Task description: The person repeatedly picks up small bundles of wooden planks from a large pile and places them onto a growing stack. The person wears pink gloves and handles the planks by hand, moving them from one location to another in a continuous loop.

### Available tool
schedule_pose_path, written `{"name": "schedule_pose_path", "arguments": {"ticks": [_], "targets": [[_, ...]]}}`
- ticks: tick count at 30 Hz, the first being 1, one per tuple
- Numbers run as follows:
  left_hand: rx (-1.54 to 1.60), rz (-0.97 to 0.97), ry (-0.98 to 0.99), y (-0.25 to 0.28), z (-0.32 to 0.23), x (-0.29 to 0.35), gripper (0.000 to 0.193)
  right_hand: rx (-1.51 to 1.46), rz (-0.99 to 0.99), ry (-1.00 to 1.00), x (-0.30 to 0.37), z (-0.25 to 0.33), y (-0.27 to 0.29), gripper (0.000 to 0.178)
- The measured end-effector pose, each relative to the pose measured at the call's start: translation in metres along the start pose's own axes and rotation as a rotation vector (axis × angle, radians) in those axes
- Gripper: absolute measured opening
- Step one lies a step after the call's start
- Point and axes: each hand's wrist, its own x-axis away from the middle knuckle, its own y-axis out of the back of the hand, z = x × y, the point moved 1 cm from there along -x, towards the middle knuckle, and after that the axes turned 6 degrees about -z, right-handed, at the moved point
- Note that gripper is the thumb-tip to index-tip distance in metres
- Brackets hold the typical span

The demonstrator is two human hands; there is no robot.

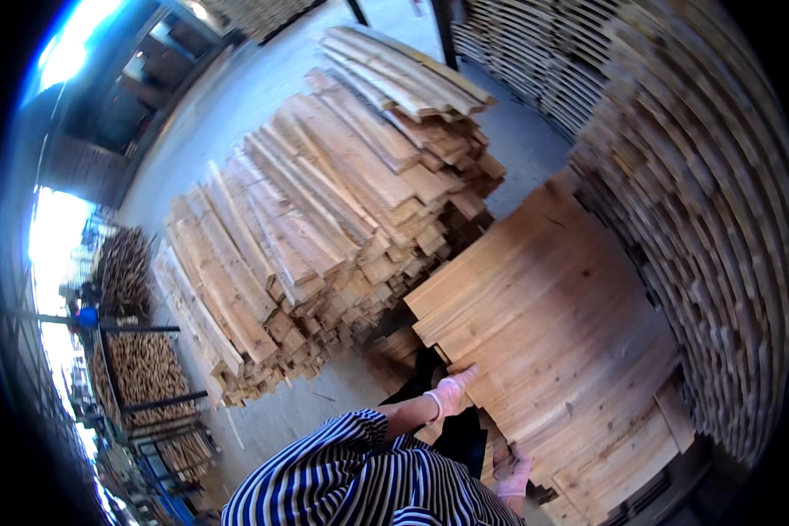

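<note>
A layer of flat wooden boards [570, 289] lies side by side in front of me, on my right. My left hand [452, 394], in a pink and white glove, is closed at the near end of a board [508, 394], with a finger along its top face. Nearer to me, my right hand [512, 472], gloved alike, is closed at the board ends, its fingers partly hidden. A shorter wood piece [673, 421] sits at the layer's far right edge.
A large stack of rough boards [307, 202] stands to the left on the concrete floor [324, 394]. Tall layered timber stacks [701, 219] rise close on the right. Farther left are a bundle of thin sticks [123, 270] and racked timber [153, 377].
</note>
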Motion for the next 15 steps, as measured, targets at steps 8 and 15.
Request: {"name": "schedule_pose_path", "arguments": {"ticks": [8,15], "targets": [[-0.115,0.09,-0.026,0.035,0.017,-0.011,0.05,0.66,0.092,-0.053,0.06,-0.037,-0.15,0.046],[0.041,0.043,-0.102,0.107,-0.039,0.009,0.074,1.343,0.631,1.528,0.053,-0.063,-0.483,0.076]]}}
